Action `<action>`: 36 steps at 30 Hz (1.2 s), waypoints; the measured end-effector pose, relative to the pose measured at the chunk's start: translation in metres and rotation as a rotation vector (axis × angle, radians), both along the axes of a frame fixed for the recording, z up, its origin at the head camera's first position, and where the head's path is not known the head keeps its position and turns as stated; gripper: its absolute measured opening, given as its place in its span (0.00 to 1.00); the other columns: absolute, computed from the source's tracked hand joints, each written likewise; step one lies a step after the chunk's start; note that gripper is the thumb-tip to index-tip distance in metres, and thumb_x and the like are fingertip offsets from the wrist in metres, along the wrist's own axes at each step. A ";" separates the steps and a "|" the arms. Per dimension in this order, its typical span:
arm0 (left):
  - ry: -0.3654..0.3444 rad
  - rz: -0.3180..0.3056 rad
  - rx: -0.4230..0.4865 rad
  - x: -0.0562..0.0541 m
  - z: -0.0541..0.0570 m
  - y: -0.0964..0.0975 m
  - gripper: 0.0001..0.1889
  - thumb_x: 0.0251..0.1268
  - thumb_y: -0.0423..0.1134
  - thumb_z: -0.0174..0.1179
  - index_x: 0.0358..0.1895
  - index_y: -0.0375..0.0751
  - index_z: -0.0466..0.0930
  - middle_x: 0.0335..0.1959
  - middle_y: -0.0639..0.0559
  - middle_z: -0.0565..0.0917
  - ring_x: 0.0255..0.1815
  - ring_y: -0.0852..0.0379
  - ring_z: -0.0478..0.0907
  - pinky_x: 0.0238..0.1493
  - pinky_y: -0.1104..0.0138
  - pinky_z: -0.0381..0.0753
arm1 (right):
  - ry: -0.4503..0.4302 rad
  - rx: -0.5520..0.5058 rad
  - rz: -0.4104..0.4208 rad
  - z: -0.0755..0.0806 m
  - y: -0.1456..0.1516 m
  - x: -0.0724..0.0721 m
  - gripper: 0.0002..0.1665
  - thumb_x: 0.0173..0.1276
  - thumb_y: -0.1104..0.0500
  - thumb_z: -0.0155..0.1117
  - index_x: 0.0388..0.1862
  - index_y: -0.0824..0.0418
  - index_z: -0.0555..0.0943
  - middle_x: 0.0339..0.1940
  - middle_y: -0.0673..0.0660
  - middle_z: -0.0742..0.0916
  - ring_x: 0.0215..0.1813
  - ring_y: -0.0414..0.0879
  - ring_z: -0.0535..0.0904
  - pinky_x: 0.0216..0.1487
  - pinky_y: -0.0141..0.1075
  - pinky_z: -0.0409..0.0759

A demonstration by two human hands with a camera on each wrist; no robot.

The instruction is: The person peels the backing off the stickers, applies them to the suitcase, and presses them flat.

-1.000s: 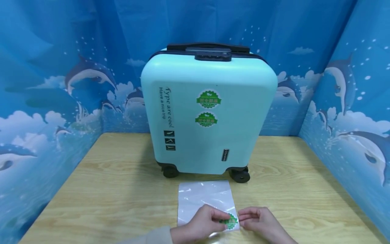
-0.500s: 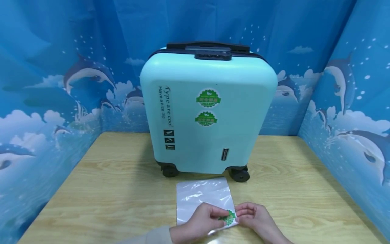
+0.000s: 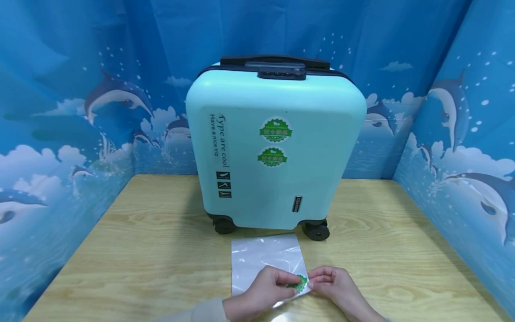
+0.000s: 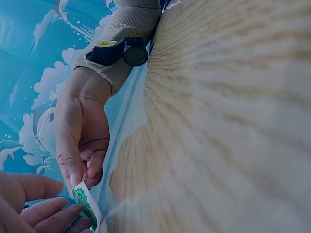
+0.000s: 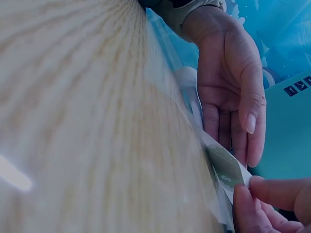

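A clear-and-white sheet (image 3: 263, 250) lies on the table, bearing a green scalloped sticker (image 3: 298, 284) at its near right corner. My left hand (image 3: 265, 290) reaches over the sheet, its fairly straight fingers touching it beside the sticker. In the left wrist view, these fingers (image 4: 56, 216) lie against the sticker's face. My right hand (image 3: 335, 286) pinches the sheet's corner between thumb and forefinger. The right wrist view shows that corner (image 5: 233, 170) bent up off the table. Whether the sticker's edge has come loose cannot be told.
A mint-green suitcase (image 3: 245, 192) stands upright behind the sheet, on black wheels (image 3: 318, 231). Two similar green stickers (image 3: 275, 130) are on its front, one above the other. Blue dolphin-print curtains (image 3: 169, 40) surround the wooden table (image 3: 153, 250) at the back and sides.
Both hands and the sheet have shifted slightly left and away from me. The sheet's near right corner has turned upward a little. The suitcase has stayed in place.
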State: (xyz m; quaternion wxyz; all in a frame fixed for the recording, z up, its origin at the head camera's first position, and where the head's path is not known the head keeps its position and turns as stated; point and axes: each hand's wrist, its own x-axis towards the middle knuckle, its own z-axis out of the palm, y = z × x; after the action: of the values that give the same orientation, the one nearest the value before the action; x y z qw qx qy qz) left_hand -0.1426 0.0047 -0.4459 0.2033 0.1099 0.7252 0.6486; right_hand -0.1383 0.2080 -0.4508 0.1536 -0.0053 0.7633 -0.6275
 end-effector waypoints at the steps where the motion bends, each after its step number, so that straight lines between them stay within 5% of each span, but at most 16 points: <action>1: 0.005 0.003 0.007 0.000 0.000 0.000 0.12 0.49 0.25 0.64 0.39 0.36 0.85 0.37 0.48 0.87 0.32 0.63 0.75 0.28 0.78 0.73 | -0.001 -0.007 0.001 0.000 0.000 0.000 0.20 0.57 0.68 0.67 0.46 0.79 0.75 0.33 0.57 0.86 0.35 0.43 0.82 0.39 0.31 0.83; 10: 0.022 0.007 0.028 -0.002 -0.001 0.000 0.11 0.50 0.25 0.64 0.39 0.35 0.85 0.38 0.46 0.86 0.35 0.61 0.78 0.31 0.78 0.77 | 0.022 -0.048 0.020 -0.001 -0.001 -0.002 0.15 0.61 0.68 0.63 0.42 0.80 0.77 0.33 0.64 0.86 0.34 0.46 0.84 0.38 0.35 0.84; 17: 0.109 -0.038 0.019 -0.009 0.004 -0.004 0.09 0.54 0.29 0.64 0.39 0.38 0.85 0.37 0.49 0.87 0.39 0.63 0.82 0.42 0.75 0.80 | 0.089 0.003 0.073 0.009 -0.005 -0.005 0.14 0.62 0.66 0.62 0.42 0.77 0.79 0.37 0.65 0.86 0.35 0.44 0.84 0.40 0.33 0.83; 36: 0.234 0.013 -0.048 -0.021 0.014 -0.007 0.04 0.52 0.34 0.68 0.33 0.40 0.87 0.29 0.53 0.87 0.32 0.66 0.82 0.37 0.75 0.81 | 0.373 0.030 0.176 0.016 -0.016 -0.014 0.11 0.63 0.65 0.63 0.39 0.75 0.80 0.34 0.65 0.87 0.34 0.39 0.83 0.38 0.33 0.83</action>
State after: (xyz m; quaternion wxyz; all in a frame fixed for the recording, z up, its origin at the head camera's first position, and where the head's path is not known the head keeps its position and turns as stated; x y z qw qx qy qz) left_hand -0.1640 -0.0027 -0.4318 0.1156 0.1750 0.7600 0.6152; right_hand -0.1521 0.1919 -0.4350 0.0636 -0.1859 0.7843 -0.5885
